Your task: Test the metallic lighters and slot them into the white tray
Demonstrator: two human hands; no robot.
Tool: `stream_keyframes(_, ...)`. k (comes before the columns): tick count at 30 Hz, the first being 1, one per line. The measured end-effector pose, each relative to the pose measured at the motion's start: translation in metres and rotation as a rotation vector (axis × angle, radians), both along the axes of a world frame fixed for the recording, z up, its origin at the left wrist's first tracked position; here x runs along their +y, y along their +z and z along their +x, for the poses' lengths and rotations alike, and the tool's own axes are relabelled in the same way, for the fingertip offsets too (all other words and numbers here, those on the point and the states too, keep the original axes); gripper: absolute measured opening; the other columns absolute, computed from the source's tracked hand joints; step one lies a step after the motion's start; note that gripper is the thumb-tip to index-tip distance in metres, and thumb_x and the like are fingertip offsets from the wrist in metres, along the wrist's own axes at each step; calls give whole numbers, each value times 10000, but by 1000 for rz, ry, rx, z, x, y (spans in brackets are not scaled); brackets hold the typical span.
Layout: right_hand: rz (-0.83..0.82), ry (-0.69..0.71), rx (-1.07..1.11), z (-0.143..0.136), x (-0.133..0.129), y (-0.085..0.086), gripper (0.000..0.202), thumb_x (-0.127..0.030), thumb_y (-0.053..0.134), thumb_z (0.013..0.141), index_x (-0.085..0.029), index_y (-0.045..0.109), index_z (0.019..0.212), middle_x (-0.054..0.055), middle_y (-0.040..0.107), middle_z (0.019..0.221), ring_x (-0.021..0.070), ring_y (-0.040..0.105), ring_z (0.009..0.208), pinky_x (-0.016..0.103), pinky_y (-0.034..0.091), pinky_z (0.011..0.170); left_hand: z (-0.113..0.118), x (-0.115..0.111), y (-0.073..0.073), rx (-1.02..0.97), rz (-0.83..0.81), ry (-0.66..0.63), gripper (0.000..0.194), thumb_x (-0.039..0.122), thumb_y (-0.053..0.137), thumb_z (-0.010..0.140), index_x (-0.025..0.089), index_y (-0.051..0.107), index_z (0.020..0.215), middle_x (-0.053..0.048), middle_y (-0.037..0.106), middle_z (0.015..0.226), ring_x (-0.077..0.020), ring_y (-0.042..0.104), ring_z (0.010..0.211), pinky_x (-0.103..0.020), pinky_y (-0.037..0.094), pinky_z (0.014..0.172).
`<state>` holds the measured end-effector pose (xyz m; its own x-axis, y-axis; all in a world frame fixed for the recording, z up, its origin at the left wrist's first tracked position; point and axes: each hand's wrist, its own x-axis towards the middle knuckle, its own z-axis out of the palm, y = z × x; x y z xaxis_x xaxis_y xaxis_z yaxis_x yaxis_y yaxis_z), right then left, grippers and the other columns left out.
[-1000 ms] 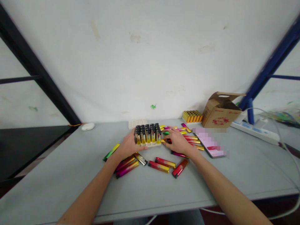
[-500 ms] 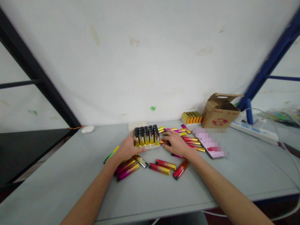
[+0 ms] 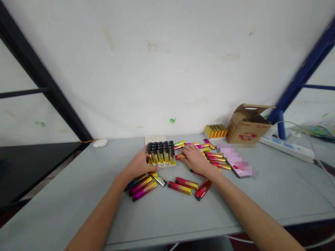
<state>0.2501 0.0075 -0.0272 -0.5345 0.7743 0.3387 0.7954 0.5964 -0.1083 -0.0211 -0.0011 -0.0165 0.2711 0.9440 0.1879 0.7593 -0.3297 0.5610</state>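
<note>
My left hand (image 3: 138, 162) is closed on the left side of a white holder (image 3: 167, 165) packed with upright lighters (image 3: 160, 153), black tops up and yellow lower bodies. To its right, my right hand (image 3: 193, 158) has its fingers bent around a red-and-gold lighter (image 3: 180, 157), whose far end points at the holder. Part of that lighter is covered by the fingers. Red-and-gold lighters (image 3: 179, 188) lie flat in front of the holder. Purple and gold lighters (image 3: 144, 191) lie beside my left wrist, and more red lighters (image 3: 216, 157) lie right of my right hand.
A second white holder (image 3: 155, 138) stands behind. Farther right are a holder of orange batteries or capped cylinders (image 3: 216, 131), a cardboard box (image 3: 247, 127), a phone (image 3: 235, 160) and a power strip (image 3: 288, 148). A white case (image 3: 100, 143) sits at the far left.
My left hand and the filled holder have shifted slightly left, away from my right hand. More of the red-and-gold lighter at my right fingers now shows. The view has drifted a little.
</note>
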Motion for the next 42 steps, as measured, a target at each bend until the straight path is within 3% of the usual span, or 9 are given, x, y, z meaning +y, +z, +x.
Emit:
stream_keyframes(7, -18, -21, 64, 15, 7, 3, 168, -271, 507, 932, -152, 625, 952, 119, 635, 1008, 241, 545, 1004, 391, 409, 921, 0, 0, 1, 13, 12, 8, 960, 477, 795, 534, 151, 392, 1342, -117, 570, 1306, -313, 575, 1169, -396, 460, 1016)
stream_keyframes(10, -14, -3, 114, 20, 8, 2, 192, -320, 547, 911, -155, 635, 953, 120, 619, 1049, 244, 531, 1050, 382, 416, 930, 0, 0, 1, 20, 6, 10, 1023, 481, 785, 553, 128, 315, 1390, -127, 588, 1281, -307, 564, 1182, -400, 445, 1027)
stream_keyframes(16, -26, 20, 132, 14, 1, 2, 211, -375, 628, 830, -173, 668, 781, 117, 599, 1025, 266, 509, 1095, 394, 426, 944, 3, 0, -2, 60, 59, -11, 848, 519, 776, 566, 168, 476, 1278, -145, 534, 1338, -320, 586, 1143, -417, 445, 1015)
stream_keyframes(21, -46, 15, 84, 4, -6, 1, 233, -385, 675, 758, -177, 639, 659, 105, 605, 972, 271, 528, 1044, 413, 419, 954, 6, 0, -4, 69, 68, 8, 871, 535, 770, 566, 153, 463, 1285, -158, 552, 1318, -325, 567, 1172, -423, 444, 1008)
stream_keyframes(23, -65, 12, 87, 4, -7, 1, 273, -443, 670, 754, -171, 653, 735, 113, 614, 988, 279, 536, 1046, 427, 423, 954, 6, 0, -5, 62, 66, 18, 945, 542, 772, 559, 146, 407, 1335, -157, 580, 1285, -327, 578, 1157, -429, 450, 998)
stream_keyframes(25, -62, 27, 112, 5, -6, 1, 395, -485, 672, 742, -149, 657, 949, 136, 618, 1082, 303, 515, 1126, 455, 395, 1002, 6, 0, -5, 51, 60, 31, 1009, 553, 773, 553, 142, 352, 1373, -147, 612, 1246, -325, 599, 1129, -427, 465, 979)
stream_keyframes(29, -94, 79, 181, 4, -2, 0, 761, -488, 671, 742, -93, 439, 1350, 188, 511, 1348, 327, 405, 1302, 478, 315, 1090, 8, -2, -4, 31, 99, 25, 1008, 541, 778, 553, 164, 345, 1382, -125, 614, 1266, -309, 595, 1145, -409, 462, 991)
stream_keyframes(35, -165, 176, 265, -1, 4, 1, 749, -363, 717, 705, -101, 436, 1347, 184, 507, 1361, 306, 453, 1271, 450, 348, 1073, 16, -4, -1, 27, 121, 30, 1066, 546, 785, 544, 165, 312, 1420, -123, 630, 1253, -312, 592, 1157, -415, 452, 1005)
stream_keyframes(42, -193, 159, 331, 0, 3, 2, 708, -321, 766, 670, -107, 484, 1283, 177, 575, 1272, 298, 542, 1160, 446, 410, 999, 17, -5, -3, 42, 89, 35, 1104, 561, 795, 525, 118, 321, 1418, -154, 626, 1251, -321, 587, 1157, -417, 457, 994)
